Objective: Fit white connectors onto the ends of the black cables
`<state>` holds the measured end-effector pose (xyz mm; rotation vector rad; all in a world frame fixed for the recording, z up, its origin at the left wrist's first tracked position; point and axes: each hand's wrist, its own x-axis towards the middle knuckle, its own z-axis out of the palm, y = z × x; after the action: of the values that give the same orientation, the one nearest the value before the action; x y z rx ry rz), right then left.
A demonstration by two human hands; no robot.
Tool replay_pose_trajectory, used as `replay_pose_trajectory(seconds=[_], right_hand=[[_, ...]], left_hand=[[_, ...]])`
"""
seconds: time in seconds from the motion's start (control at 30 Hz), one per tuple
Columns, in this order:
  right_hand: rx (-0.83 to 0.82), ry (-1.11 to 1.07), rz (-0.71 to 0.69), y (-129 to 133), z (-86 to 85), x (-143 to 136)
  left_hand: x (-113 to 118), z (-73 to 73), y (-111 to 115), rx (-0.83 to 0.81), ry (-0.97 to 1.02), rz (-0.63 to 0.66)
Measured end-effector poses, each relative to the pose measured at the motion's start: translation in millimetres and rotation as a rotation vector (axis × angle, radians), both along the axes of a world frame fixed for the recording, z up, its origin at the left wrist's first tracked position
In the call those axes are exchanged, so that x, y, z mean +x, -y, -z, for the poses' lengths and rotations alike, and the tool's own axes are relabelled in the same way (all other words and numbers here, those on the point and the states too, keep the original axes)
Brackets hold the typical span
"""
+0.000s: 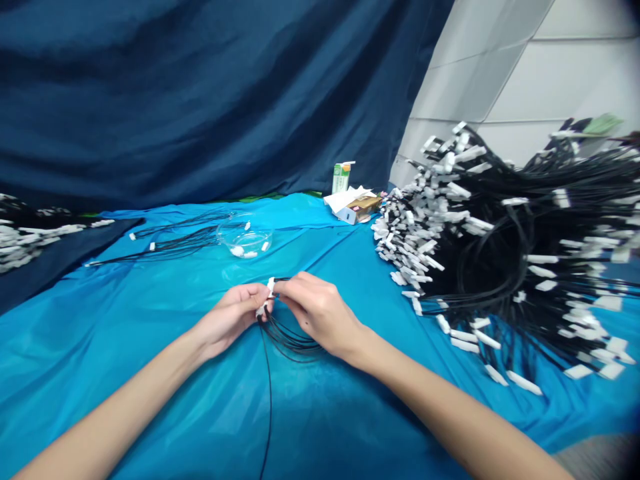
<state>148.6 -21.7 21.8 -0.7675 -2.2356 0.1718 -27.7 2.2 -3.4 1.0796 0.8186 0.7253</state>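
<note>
Writing: none readable on the green carton [341, 177].
Left hand [234, 317]: pinches white connector [271, 287].
Right hand [315, 308]: grips the black cables [287, 337].
Nearby: glass bowl [245, 237], cable heap [505, 247].

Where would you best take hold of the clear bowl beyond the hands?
Probably by the near rim of the clear bowl, coming from above on the side facing the hands. It sits upright and open-topped, its wall is low, and black cables lie against its left side, so the near edge is freest.
</note>
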Motion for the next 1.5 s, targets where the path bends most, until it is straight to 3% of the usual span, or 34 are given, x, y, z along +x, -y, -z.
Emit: replay_pose_trajectory(seconds=[0.5, 0.97, 1.17, 1.23, 1.3, 1.37, 1.5], right_hand=[[0.183, 0.163, 0.048, 4, 3.4, -1], [0.15, 0.195, 0.145, 2, -2.7, -2], [0.21, 0.378, -0.228, 9, 4.9, -9], [0.178, 0.402, -0.268, 7, 12.1, -11], [0.095, 0.293, -0.294, 3, 16.2, -11], [-0.115, 0.019, -0.255, -1, 14.7, -9], [-0.657, -0.658, 0.004, -11, 0.4, -3]], left_hand=[[-1, 2.6, 1, -0.069, 0.009, 0.007], [4, 4.2, 1, -0.042, 0.022, -0.08], [2, 1.0, -2, -0.087, -0.039, -0.218], [0, 1.5, -5, -0.05, -0.039, -0.271], [-3, 3.7, -10, 0.001, -0.035, -0.33], [-7, 6.7, -14, 0.039, -0.036, -0.373], [-9, 10.4, -16, 0.097, -0.068, -0.417]])
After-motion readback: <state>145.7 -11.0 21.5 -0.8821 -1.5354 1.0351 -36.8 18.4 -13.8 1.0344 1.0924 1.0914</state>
